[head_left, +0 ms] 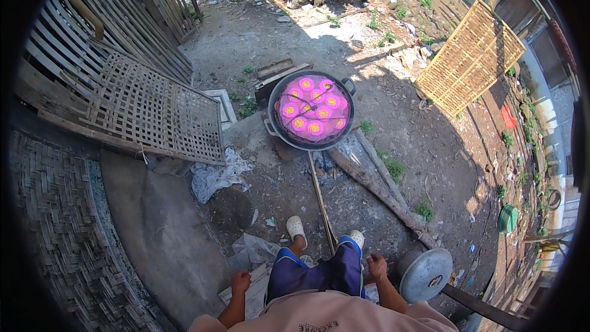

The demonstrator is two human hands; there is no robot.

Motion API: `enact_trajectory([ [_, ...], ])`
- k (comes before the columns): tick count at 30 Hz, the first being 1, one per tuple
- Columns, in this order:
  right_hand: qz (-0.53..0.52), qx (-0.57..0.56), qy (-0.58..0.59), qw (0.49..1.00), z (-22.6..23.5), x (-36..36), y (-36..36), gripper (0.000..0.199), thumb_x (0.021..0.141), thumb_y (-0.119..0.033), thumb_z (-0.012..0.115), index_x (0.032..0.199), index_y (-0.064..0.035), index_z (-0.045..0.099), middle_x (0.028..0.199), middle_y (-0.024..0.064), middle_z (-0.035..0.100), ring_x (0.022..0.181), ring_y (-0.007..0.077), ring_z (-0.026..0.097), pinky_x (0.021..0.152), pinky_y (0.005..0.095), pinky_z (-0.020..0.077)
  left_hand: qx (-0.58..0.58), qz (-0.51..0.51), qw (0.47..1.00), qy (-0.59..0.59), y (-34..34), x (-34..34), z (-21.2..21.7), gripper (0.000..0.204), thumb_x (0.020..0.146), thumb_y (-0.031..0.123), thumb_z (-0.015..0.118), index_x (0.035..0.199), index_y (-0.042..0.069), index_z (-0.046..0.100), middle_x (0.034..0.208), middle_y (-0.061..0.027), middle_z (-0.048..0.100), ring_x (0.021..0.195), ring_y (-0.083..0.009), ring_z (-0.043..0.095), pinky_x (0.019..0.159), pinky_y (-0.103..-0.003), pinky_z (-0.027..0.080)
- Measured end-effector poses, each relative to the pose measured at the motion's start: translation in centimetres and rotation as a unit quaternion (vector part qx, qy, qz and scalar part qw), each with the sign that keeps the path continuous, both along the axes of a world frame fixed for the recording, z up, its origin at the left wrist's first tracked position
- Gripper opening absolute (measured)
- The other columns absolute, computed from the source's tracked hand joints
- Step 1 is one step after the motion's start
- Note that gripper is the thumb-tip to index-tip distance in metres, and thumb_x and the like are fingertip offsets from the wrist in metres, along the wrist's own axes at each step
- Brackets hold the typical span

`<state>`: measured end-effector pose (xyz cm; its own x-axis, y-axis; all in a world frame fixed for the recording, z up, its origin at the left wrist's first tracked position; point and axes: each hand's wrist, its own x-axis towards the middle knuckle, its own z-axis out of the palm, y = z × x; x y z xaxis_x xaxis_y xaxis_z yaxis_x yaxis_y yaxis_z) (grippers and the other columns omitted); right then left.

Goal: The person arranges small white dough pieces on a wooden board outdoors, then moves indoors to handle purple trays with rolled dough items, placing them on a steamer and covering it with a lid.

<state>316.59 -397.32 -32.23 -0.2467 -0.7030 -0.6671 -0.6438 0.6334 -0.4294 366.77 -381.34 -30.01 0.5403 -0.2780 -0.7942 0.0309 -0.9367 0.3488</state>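
Observation:
My left hand (241, 281) hangs beside my left thigh with its fingers curled in, and nothing shows in it. On the other side, my right hand (377, 265) hangs empty near my knee, its fingers loosely bent and a little apart. Closest to it is a round grey metal lid (428, 275) with a small knob. Ahead of my feet a wide dark wok (310, 147) with loop handles sits over a hearth. Inside it is something pink with round, yellow-centred flower shapes (314, 128). Dark cords or sticks cross over the top; I cannot tell which.
Firewood poles (393, 200) and a thin split stick (319, 197) run from the hearth toward me. A woven bamboo panel (153, 104) leans at left, another (470, 58) stands at far right. A crumpled whitish cloth (218, 175) lies left of the hearth.

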Motion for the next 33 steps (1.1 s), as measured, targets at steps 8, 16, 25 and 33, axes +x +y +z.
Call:
enact_trajectory([
  [8,0.016,-0.045,-0.091,0.995,0.5,12.9,-11.5,0.040,0.091,-0.024,0.065,0.120,0.0044,0.065,0.109,0.0203,0.071,0.105,0.0266,0.068,0.093,0.0355,0.0507,-0.034,0.005,0.999,0.002,-3.6,3.2,-0.8,0.032,0.085,0.013,0.065,0.113,-0.003,0.067,0.089,-0.0134,0.072,0.076,-0.0190,0.069,0.071,-0.033,0.054],
  [16,0.047,-0.111,-0.245,0.962,1.8,30.4,-25.7,0.038,0.093,-0.027,0.063,0.119,-0.0003,0.066,0.107,0.0177,0.071,0.098,0.0252,0.068,0.087,0.0360,0.0514,-0.300,-0.073,0.950,0.050,-32.8,2.7,1.0,0.037,0.093,0.013,0.061,0.128,-0.001,0.058,0.109,-0.0110,0.069,0.094,-0.0160,0.066,0.081,-0.029,0.052],
  [25,0.129,-0.217,-0.128,0.959,-3.9,39.6,-43.7,0.037,0.089,-0.026,0.065,0.116,-0.0016,0.068,0.112,0.0210,0.068,0.102,0.0374,0.065,0.089,0.0406,0.0506,-0.386,-0.160,0.908,0.009,-55.0,4.8,-0.8,0.043,0.092,0.011,0.061,0.133,0.000,0.054,0.119,-0.0114,0.066,0.096,-0.0157,0.063,0.084,-0.031,0.051],
  [33,0.236,-0.320,0.175,0.901,-14.7,39.3,-59.3,0.027,0.083,-0.024,0.065,0.102,-0.0058,0.072,0.095,0.0179,0.065,0.093,0.0353,0.063,0.081,0.0490,0.0485,-0.342,-0.067,0.936,0.042,-50.4,6.9,-2.5,0.036,0.092,0.007,0.061,0.127,-0.001,0.059,0.120,-0.0124,0.066,0.100,-0.0174,0.064,0.086,-0.030,0.051],
])
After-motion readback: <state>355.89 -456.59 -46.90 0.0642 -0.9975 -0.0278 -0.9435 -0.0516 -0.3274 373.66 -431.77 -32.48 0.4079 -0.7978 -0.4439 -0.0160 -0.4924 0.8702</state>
